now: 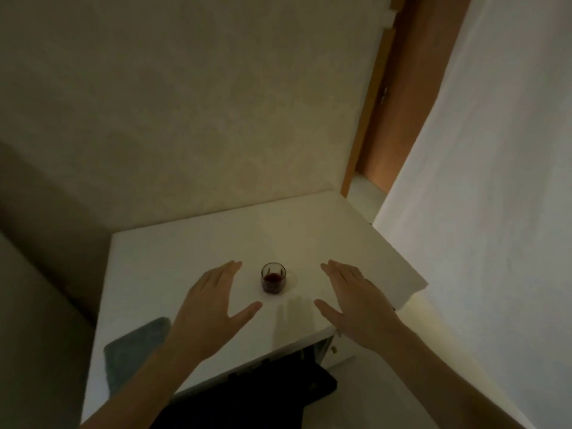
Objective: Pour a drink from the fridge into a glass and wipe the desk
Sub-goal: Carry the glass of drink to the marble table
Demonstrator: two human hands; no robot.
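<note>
A small clear glass (273, 277) with a dark red drink in its bottom stands upright on the white desk (325, 230). My left hand (210, 308) hovers flat just left of the glass, fingers spread, holding nothing. On the other side, my right hand (356, 301) is held out the same way, palm down and empty. Neither hand touches the glass. A grey-blue cloth (130, 351) lies flat on the desk's near left part, partly under my left forearm.
The desk fits into a corner of beige walls (185, 119). A large white surface (495, 212) rises at the right, with a wooden door frame (368, 119) behind it. Something dark (278, 394) sits below the desk's front edge.
</note>
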